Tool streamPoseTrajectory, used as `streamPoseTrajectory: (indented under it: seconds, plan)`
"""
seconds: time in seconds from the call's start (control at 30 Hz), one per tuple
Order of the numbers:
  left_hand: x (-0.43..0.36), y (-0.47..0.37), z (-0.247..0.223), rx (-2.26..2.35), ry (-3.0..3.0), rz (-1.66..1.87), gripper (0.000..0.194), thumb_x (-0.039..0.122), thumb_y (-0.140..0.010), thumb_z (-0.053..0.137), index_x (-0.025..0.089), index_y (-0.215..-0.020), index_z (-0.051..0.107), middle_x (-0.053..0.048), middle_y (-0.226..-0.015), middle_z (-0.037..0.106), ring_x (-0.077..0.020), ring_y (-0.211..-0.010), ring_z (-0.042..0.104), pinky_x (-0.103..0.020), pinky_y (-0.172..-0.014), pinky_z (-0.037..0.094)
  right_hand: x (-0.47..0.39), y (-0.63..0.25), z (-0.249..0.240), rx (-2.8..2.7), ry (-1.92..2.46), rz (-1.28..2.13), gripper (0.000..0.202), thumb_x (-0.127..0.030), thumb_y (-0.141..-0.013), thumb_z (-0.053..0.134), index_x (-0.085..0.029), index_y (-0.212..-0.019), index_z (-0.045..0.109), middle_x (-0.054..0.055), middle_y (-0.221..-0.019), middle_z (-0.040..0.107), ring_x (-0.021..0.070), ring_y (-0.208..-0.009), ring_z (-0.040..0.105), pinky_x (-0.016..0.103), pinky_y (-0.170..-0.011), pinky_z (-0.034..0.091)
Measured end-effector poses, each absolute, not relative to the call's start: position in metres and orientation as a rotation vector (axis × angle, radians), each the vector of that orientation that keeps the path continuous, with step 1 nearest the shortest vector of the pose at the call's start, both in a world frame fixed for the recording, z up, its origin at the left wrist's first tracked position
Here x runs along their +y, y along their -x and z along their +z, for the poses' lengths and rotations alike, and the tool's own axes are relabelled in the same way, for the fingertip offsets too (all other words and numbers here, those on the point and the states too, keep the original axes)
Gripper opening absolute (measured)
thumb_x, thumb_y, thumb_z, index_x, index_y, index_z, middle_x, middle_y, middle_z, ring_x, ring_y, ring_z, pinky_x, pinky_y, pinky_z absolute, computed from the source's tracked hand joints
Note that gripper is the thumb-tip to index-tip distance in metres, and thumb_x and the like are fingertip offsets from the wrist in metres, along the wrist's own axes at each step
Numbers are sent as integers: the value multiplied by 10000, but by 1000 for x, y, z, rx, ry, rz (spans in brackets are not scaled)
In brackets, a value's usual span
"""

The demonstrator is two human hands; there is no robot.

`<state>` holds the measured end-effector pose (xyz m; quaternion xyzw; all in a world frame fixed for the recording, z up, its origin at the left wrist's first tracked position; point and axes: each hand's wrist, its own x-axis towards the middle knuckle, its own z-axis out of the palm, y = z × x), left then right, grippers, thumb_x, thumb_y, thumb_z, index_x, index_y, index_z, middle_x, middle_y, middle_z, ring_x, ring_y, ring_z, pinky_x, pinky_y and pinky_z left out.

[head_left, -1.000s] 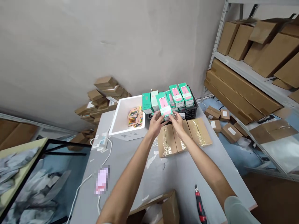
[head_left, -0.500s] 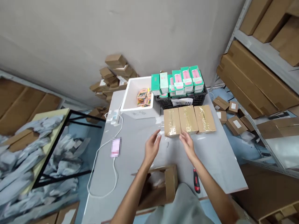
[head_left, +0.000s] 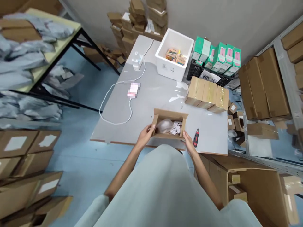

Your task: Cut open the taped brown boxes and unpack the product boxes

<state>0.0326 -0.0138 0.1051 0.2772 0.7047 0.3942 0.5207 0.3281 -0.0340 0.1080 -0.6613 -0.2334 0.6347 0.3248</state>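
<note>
An open cardboard box (head_left: 169, 136) stands at the front edge of the grey table, with its flaps folded out. Inside it lie a clear plastic bag (head_left: 165, 125) and some crumpled white pieces (head_left: 176, 128). My left hand (head_left: 145, 136) grips the box's left corner, thumb on the rim. On the opposite side, my right hand (head_left: 188, 143) holds the right corner with its thumb against the flap. A red and black utility knife (head_left: 196, 138) lies just right of that hand. Three taped cardboard boxes (head_left: 208, 94) stand in a row farther back.
A white foam box (head_left: 171, 70) with small colourful packs sits at the back, beside a black crate (head_left: 195, 70) of green and pink boxes. A white cable (head_left: 113, 84) loops across the table's left side. Shelving (head_left: 290, 63) with cartons stands on the right.
My hands have come back from near the taped boxes to the open box and taken hold of its two sides. The view has tilted down and swung left.
</note>
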Motion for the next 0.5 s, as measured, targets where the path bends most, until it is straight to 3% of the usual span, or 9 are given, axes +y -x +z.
streamPoseTrajectory:
  seconds: [0.13,0.3,0.5]
  plan:
    - [-80,22,122,1648,-662,1129,627,683,-995,809,208,-1404,802,-179,-1577,768,-393,-1514,690,-511,-1300,547,-59,-283,131,-861,1655,1644,947,-864,-858,864,-311,-1614,728,90,-1868,519,350,-1770,450,615,-1397,455]
    - [-188,104,137,1691,-480,1366,633,619,-1034,807,206,-1511,759,-173,-1662,712,-390,-1600,628,-499,-1337,520,-92,-181,141,-1126,1582,1663,954,-872,-892,833,-275,-1628,726,92,-1872,511,338,-1791,415,574,-1470,341]
    - [-302,192,132,1790,-145,1618,654,647,-1065,768,197,-1539,746,-182,-1673,704,-393,-1601,628,-539,-1360,497,-124,-42,139,-1465,1511,1847,868,-804,-946,825,-313,-1654,714,40,-1841,559,341,-1777,440,581,-1476,352]
